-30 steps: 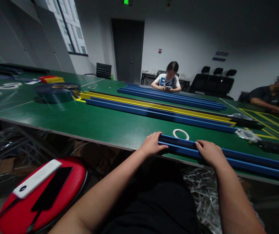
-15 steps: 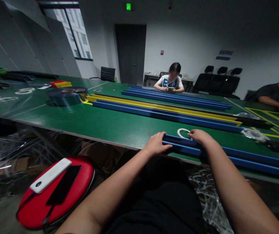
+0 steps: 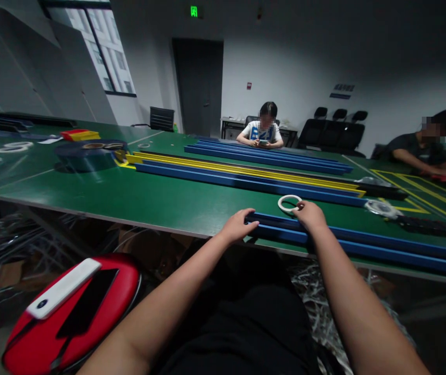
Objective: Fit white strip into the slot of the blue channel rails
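Two long blue strips (image 3: 363, 245) lie side by side along the near edge of the green table (image 3: 148, 198). My left hand (image 3: 237, 227) rests on their left end, fingers curled over it. My right hand (image 3: 309, 214) reaches past the strips and pinches the near edge of a white tape ring (image 3: 289, 202) lying flat on the table just behind them.
Further back lie more long blue and yellow strips (image 3: 246, 174), a large dark roll (image 3: 84, 155) and small rings. One person sits at the far side, another at the right edge. A red stool (image 3: 70, 312) with a white device and a black phone stands at my left.
My right hand has left the blue strips and moved forward to the white ring, taking hold of its edge. My left hand has stayed on the strips' end.
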Demonstrator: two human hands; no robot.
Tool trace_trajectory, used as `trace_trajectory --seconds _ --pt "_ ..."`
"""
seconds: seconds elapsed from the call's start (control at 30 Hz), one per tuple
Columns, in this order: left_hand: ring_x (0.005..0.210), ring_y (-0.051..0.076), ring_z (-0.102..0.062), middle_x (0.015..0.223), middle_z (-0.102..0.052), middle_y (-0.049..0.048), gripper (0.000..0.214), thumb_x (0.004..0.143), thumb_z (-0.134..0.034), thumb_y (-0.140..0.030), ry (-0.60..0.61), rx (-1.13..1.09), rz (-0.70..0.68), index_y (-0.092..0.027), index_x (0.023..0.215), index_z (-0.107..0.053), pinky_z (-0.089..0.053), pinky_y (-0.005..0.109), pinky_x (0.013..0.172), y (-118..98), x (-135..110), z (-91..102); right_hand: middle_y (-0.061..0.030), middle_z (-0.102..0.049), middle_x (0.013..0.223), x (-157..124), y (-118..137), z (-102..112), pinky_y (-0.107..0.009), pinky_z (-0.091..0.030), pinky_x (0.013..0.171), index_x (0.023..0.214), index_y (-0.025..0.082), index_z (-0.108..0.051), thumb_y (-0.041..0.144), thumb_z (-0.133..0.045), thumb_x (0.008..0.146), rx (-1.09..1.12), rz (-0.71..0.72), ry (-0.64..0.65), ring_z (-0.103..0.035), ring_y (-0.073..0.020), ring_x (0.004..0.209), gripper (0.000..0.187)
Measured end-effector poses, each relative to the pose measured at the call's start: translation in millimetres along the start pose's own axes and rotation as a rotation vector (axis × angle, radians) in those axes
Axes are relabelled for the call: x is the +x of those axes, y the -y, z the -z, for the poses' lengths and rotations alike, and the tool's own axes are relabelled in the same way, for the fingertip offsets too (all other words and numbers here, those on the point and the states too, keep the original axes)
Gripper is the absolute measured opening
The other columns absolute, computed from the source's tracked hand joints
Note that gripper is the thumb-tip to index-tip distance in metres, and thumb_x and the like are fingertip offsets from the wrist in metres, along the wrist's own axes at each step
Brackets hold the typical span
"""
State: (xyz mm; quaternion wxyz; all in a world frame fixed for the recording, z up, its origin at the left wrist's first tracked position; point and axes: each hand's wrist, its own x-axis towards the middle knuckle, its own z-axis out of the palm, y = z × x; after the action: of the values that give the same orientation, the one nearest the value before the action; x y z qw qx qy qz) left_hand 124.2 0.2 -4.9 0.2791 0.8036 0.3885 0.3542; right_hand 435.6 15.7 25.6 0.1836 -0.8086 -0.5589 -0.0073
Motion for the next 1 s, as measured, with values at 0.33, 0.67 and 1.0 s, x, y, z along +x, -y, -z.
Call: trace_trajectory --seconds 0.33,0.67,1.0 --pt "0.121 0.024 -0.056 0.132 -0.060 0.0081 0.050 0.086 -0.057 -0.042 0.005 -0.039 0.011 -0.019 0.131 -0.056 -0.042 0.037 0.107 -5.8 -0.2 -0.1 -0.0060 -0.070 0.086 -1.2 -4.2 1.0 -0.027 -0.042 0.070 0.090 0.024 -0.068 0.032 -0.062 0.073 0.022 0.007 0.039 -0.061 -0.0184 0.076 0.020" --pt "0.121 0.023 -0.056 0.131 -0.061 0.0067 0.047 0.087 -0.055 -0.041 -0.001 -0.045 0.027 -0.020 0.129 -0.057 -0.043 0.037 0.107 -5.7 0.8 -0.9 -0.0020 -0.062 0.081 -8.1 -0.3 4.4 -0.029 -0.038 0.066 0.092 0.025 -0.053 0.044 -0.055 0.081 0.160 0.105 -0.013 -0.053 -0.0175 0.069 0.022" --pt "0.122 0.022 -0.056 0.132 -0.061 0.0072 0.048 0.088 -0.055 -0.041 -0.015 -0.013 0.016 -0.020 0.130 -0.057 -0.041 0.036 0.108 -6.3 -0.4 -1.5 0.0003 -0.056 0.071 -5.8 -1.5 12.2 -0.025 -0.033 0.061 0.078 0.023 -0.053 0.039 -0.040 0.084 0.462 0.154 -0.013 -0.049 -0.0165 0.070 0.021"
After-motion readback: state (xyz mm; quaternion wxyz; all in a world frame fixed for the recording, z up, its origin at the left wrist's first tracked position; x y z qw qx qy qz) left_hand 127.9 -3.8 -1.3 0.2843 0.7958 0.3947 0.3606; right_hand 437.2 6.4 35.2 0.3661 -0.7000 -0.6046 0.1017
